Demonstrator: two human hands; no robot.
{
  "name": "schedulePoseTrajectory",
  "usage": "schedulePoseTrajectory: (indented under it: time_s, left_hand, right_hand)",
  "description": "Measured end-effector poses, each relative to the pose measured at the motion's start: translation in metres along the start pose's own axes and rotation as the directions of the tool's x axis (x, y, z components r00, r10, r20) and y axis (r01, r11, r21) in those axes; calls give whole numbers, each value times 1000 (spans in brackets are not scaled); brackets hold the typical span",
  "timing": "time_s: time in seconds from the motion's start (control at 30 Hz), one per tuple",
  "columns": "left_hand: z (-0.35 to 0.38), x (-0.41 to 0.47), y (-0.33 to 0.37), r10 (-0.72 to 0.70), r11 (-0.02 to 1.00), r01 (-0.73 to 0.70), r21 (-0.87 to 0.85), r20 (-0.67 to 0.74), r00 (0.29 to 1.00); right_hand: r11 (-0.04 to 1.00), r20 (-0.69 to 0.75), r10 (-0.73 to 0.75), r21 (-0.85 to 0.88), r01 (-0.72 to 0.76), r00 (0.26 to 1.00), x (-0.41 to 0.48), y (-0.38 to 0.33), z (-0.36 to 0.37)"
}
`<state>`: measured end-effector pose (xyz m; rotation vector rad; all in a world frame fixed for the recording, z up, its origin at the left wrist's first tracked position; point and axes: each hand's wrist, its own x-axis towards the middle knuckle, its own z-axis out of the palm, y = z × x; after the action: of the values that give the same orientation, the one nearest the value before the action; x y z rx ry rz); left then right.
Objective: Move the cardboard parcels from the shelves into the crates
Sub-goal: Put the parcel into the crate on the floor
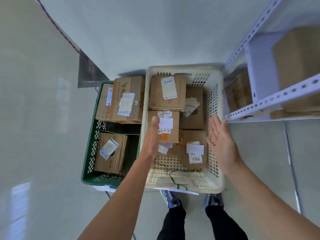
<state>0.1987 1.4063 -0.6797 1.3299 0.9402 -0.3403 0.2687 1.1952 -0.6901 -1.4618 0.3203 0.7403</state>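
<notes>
A cream plastic crate [218, 135] on the floor holds several cardboard parcels; a small labelled parcel [170, 134] lies near its middle. My left hand [152, 135] hovers with straight fingers over the crate's left wall, just beside that parcel. My right hand [220, 137] is spread flat over the crate's right wall and holds nothing. A green crate [90, 153] to the left contains three parcels, a big one [128, 99] at the far end. More cardboard parcels [294, 66] sit on the white metal shelves [277, 99] at the right.
Both crates stand side by side on the pale floor in front of my feet [174, 200]. A red cord [69, 40] runs along the wall on the left. The shelf rack's perforated rails jut out close to the cream crate's right side.
</notes>
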Motion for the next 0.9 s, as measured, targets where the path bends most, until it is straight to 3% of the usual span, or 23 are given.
schedulePoseTrajectory:
  time_s: [0.23, 0.47, 0.9]
  left_hand:
    - [51, -125, 94, 114, 993, -117, 17, 93, 989]
    - [142, -225, 142, 282, 957, -288, 20, 156, 947]
    - [333, -322, 145, 253, 963, -265, 53, 159, 954]
  right_hand:
    - [989, -83, -118, 81, 124, 990, -120, -112, -53]
    - [960, -99, -247, 110, 257, 964, -214, -184, -142]
    - [950, -124, -266, 134, 282, 956, -282, -226, -341]
